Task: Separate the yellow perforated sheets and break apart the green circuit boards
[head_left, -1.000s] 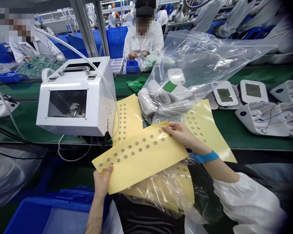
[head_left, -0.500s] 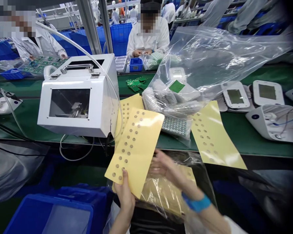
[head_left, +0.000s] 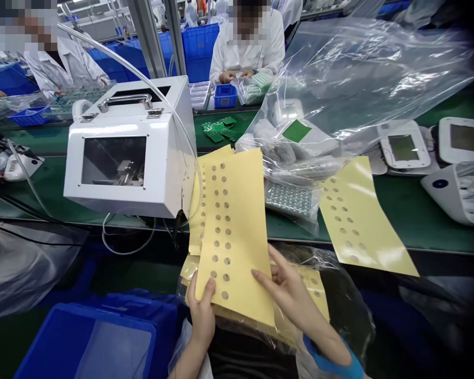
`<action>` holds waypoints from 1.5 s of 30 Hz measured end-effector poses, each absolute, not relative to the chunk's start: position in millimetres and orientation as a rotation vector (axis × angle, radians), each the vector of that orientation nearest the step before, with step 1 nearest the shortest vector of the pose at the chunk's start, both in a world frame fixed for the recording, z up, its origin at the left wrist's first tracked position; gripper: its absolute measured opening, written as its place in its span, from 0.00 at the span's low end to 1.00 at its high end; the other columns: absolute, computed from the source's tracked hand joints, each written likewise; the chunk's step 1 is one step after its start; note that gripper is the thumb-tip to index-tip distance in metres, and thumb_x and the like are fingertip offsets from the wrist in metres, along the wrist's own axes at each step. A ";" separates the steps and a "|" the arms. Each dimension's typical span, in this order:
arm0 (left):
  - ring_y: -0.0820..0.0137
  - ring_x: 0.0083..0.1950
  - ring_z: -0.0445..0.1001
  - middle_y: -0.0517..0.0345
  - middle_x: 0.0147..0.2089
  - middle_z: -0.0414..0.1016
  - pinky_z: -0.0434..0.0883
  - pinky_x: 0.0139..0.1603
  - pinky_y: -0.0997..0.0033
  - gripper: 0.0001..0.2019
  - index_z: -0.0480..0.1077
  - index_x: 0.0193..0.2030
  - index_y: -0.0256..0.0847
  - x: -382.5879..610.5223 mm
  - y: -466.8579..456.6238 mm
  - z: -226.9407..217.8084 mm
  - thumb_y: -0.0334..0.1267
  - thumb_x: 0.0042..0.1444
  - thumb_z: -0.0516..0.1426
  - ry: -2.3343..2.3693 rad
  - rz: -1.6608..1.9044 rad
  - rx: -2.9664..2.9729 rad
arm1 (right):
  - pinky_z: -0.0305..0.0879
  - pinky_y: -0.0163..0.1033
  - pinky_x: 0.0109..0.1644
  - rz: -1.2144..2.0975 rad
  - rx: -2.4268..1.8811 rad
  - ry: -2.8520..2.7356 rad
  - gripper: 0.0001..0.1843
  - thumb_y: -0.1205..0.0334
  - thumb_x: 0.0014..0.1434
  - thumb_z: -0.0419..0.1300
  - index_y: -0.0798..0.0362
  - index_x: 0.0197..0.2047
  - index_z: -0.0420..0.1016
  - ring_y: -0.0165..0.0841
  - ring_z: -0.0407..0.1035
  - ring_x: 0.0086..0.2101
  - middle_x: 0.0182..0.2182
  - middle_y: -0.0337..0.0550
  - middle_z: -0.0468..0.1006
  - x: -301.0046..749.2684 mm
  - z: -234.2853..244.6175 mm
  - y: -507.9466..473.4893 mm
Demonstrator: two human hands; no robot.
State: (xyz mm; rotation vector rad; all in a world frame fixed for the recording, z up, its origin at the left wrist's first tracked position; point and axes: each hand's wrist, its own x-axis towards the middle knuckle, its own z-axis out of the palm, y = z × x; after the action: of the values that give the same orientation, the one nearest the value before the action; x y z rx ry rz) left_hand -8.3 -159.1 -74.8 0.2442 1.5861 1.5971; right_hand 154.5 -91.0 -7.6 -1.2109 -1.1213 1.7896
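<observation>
A yellow sheet with two columns of round grey dots [head_left: 245, 210] stands tilted up in front of me. My left hand [head_left: 203, 310] pinches its lower left corner, thumb on the front. At the right edge, my right hand [head_left: 294, 295] has its thumb on the sheet's face and its other fingers at or behind the edge. More yellow sheets [head_left: 316, 279] lie in a clear plastic bag below, partly hidden by the held one. Behind it, another dotted sheet [head_left: 196, 210] leans beside the white machine [head_left: 114, 197]. A further dotted sheet [head_left: 373, 226] hangs over the bench edge at right.
A large clear bag [head_left: 363, 95] with wrapped parts and a green card [head_left: 296, 130] covers the bench's middle. White devices with screens [head_left: 405, 150] stand right. Green circuit boards [head_left: 219, 130] lie behind. A blue bin [head_left: 47, 337] stands lower left. A co-worker [head_left: 248, 47] sits opposite.
My right hand has come to the right edge of the held sheet, which has turned more upright and shifted right. The view has shifted slightly.
</observation>
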 end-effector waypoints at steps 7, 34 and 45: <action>0.60 0.54 0.74 0.46 0.58 0.70 0.75 0.48 0.66 0.25 0.62 0.59 0.42 -5.6 -118.5 -56.5 0.48 0.56 0.59 1.614 1.448 0.334 | 0.75 0.47 0.46 1.935 -1.026 -0.967 0.56 0.54 0.54 0.67 0.42 0.70 0.27 0.39 0.76 0.43 0.49 0.48 0.77 148.1 -5.6 -58.6; 0.61 0.59 0.70 0.48 0.52 0.75 0.67 0.62 0.54 0.27 0.65 0.57 0.38 -49.8 -82.6 -21.6 0.20 0.51 0.45 1.561 0.610 2.379 | 0.78 0.45 0.35 2.003 -0.981 -0.914 0.57 0.55 0.50 0.69 0.41 0.68 0.31 0.43 0.76 0.42 0.47 0.49 0.75 145.7 -64.4 -61.8; 0.55 0.52 0.75 0.39 0.46 0.75 0.74 0.52 0.56 0.17 0.67 0.51 0.33 -59.3 -105.1 -71.9 0.44 0.62 0.54 2.437 2.069 1.374 | 0.68 0.50 0.56 2.169 -0.858 -0.963 0.47 0.58 0.52 0.68 0.44 0.65 0.43 0.40 0.71 0.51 0.53 0.50 0.71 160.4 -57.9 -57.9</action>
State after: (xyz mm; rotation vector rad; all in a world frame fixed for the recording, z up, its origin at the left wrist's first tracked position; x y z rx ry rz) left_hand -59.3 -105.1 -71.9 1.3737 2.4374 2.0692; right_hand 160.4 -57.9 -57.9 -0.8579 -0.9633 2.1694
